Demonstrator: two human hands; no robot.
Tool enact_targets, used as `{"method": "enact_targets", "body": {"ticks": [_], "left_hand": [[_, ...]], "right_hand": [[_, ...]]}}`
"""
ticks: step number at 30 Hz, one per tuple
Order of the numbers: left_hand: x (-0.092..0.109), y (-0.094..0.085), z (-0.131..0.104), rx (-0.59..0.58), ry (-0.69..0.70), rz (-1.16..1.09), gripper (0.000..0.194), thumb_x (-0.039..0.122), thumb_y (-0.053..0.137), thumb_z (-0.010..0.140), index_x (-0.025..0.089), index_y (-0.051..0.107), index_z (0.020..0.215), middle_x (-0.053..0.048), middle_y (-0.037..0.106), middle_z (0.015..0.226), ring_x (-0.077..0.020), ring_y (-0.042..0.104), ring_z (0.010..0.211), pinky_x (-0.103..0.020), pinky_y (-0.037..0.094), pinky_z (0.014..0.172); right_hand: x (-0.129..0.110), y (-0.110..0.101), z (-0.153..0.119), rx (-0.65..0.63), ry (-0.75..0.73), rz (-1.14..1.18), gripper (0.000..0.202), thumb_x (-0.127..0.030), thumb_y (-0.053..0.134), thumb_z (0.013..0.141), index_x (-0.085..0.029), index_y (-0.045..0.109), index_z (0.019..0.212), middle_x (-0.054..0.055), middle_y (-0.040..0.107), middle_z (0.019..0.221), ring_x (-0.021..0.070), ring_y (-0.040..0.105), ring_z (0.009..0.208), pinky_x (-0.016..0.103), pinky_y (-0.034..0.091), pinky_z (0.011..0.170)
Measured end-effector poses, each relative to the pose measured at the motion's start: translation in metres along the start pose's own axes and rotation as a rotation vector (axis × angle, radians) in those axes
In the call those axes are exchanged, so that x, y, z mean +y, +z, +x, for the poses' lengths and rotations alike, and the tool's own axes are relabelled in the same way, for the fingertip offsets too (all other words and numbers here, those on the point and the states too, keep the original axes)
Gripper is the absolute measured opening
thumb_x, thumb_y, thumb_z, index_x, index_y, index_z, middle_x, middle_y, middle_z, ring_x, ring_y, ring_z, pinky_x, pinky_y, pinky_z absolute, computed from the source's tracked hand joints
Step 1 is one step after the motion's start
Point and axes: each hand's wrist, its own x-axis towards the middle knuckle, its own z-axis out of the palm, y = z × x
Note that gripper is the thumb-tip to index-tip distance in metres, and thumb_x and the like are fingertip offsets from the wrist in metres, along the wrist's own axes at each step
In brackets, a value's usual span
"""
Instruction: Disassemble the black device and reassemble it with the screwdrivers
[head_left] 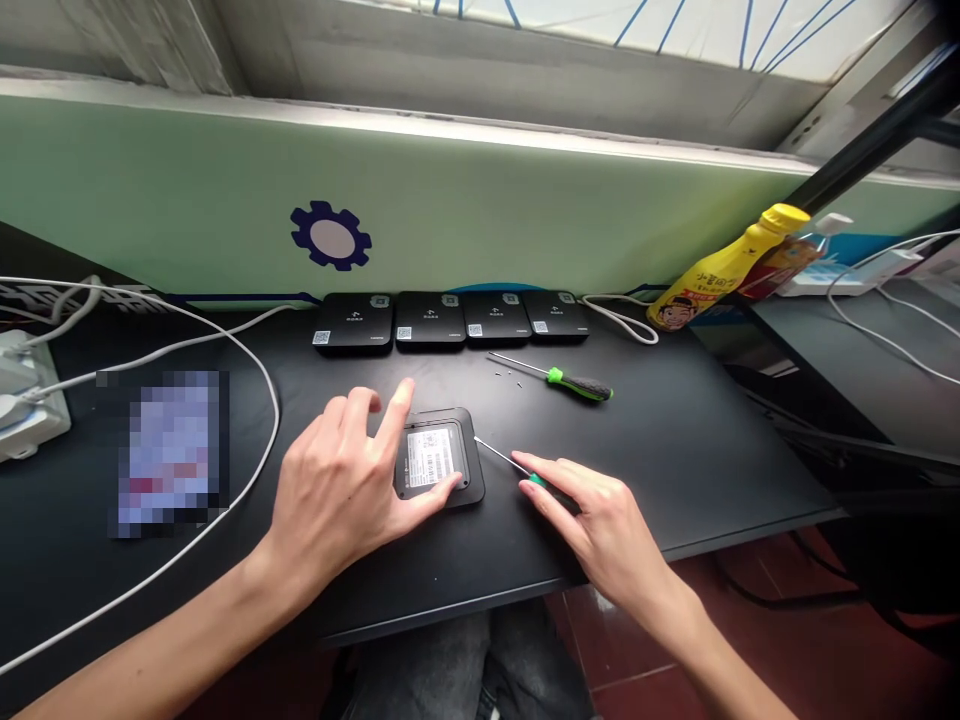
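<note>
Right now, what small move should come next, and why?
Perhaps the right hand should gently ease the green-collared metal screwdriver along the edge of the flat, white-labelled black square box: the tip sits there, and the left hand has its thumb over the box.

A gear picture (331, 240) (dark blue, with a light middle) is on the pale green panel (480, 210) behind the black desk (705, 450). Up top is a bright window (577, 18). The floor (615, 660) has dark red tiles.
</note>
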Motion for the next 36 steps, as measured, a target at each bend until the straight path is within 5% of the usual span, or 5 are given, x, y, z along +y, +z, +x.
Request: {"method": "enact_targets", "body": {"ticks": [5,10,20,25,36], "left_hand": [[0.009,0.003,-0.010,-0.104,-0.103,-0.005,0.089,0.079,0.061,0.100,0.015,0.056,0.162,-0.020,0.072,0.126,-0.0371,0.075,0.086,-0.045,0.057,0.062],[0.018,0.007,-0.019,-0.009,-0.016,-0.187,0.109,0.070,0.081,0.089,0.015,0.038,0.172,-0.026,0.057,0.161,-0.0459,0.068,0.127,-0.062,0.062,0.107],[0.014,0.015,-0.014,0.015,0.004,-0.530,0.106,0.037,0.085,0.092,0.027,0.024,0.178,-0.018,0.046,0.172,-0.0399,0.053,0.157,-0.057,0.050,0.130],[0.005,0.013,-0.005,-0.013,-0.062,-0.617,0.096,0.034,0.083,0.093,0.029,0.032,0.174,-0.015,0.051,0.167,-0.0357,0.058,0.150,-0.054,0.052,0.127],[0.005,0.003,-0.003,0.021,-0.043,-0.312,0.098,0.046,0.086,0.088,0.018,0.040,0.169,-0.021,0.066,0.142,-0.0427,0.060,0.124,-0.063,0.056,0.110]], "right_hand": [[-0.022,0.021,-0.016,0.136,-0.003,-0.055,0.041,-0.040,0.055,0.119,-0.027,0.070,0.155,0.006,0.082,0.117,0.0220,0.081,0.095,0.035,0.061,0.086],[-0.038,0.025,-0.026,0.228,-0.016,-0.180,0.042,-0.038,0.054,0.120,-0.023,0.070,0.156,0.004,0.078,0.097,0.0201,0.076,0.075,0.034,0.057,0.069],[-0.046,0.016,-0.035,0.167,0.024,-0.133,0.039,-0.042,0.057,0.118,-0.031,0.073,0.152,0.004,0.083,0.113,0.0208,0.082,0.087,0.035,0.064,0.083],[-0.051,0.020,-0.038,0.149,0.040,-0.104,0.040,-0.042,0.056,0.119,-0.030,0.072,0.153,0.004,0.083,0.111,0.0212,0.082,0.088,0.036,0.062,0.079],[-0.057,0.013,-0.033,0.135,0.000,-0.163,0.040,-0.039,0.054,0.119,-0.027,0.072,0.152,0.003,0.079,0.098,0.0205,0.079,0.077,0.036,0.055,0.068]]}}
